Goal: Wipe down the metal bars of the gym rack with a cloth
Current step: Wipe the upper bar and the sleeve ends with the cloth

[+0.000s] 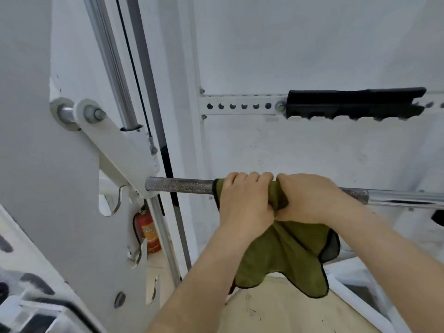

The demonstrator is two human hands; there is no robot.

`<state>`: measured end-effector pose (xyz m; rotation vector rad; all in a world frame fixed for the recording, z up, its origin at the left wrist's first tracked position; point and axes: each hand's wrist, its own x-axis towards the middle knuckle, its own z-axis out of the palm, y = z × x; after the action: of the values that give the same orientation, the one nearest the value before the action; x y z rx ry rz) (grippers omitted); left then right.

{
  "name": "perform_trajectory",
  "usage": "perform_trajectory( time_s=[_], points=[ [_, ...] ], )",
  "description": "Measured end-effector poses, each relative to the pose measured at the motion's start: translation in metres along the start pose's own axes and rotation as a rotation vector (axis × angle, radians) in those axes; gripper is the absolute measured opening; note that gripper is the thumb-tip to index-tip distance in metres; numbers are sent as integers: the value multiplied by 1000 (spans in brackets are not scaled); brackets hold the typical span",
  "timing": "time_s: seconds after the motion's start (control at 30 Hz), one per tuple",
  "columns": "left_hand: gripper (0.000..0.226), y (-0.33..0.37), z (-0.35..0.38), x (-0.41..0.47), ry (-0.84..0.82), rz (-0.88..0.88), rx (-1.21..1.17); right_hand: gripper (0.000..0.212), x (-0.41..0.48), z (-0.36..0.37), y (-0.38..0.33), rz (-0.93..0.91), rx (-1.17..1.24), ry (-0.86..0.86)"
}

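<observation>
A horizontal metal bar (pixel 180 185) with a knurled grey section runs from the white rack bracket (pixel 127 162) to the right, turning shiny chrome at the far right. An olive-green cloth (pixel 286 255) with dark edging is wrapped over the bar and hangs below it. My left hand (pixel 245 200) grips the cloth around the bar, fingers curled over the top. Right beside it, touching, my right hand (pixel 310 200) also grips the cloth on the bar. The bar under both hands is hidden.
A white rack upright (pixel 72 188) with hook cut-outs fills the left. A chrome guide rod (pixel 113 66) and black cable rise above the bracket. On the wall sits a perforated white rail (pixel 240 106) with a black cover (pixel 353 103). A red fire extinguisher (pixel 147 233) stands below.
</observation>
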<state>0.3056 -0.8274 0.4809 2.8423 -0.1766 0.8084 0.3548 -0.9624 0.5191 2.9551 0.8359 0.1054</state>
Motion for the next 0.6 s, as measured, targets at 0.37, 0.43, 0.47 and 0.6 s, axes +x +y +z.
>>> perform_trajectory(
  time_s=[0.37,0.43,0.47,0.6],
  points=[
    [75,-93,-52,-64,146,-416,23,10,93,2,-186,-157,123,347],
    [77,-108,-57,-73,154,-440,-3,17,105,-2,-209,-155,185,339],
    [77,-113,-59,-75,149,-434,0,16,108,-2,-214,-173,184,367],
    [67,-117,-62,-74,172,-465,-46,12,96,2,-203,-249,95,384]
  ],
)
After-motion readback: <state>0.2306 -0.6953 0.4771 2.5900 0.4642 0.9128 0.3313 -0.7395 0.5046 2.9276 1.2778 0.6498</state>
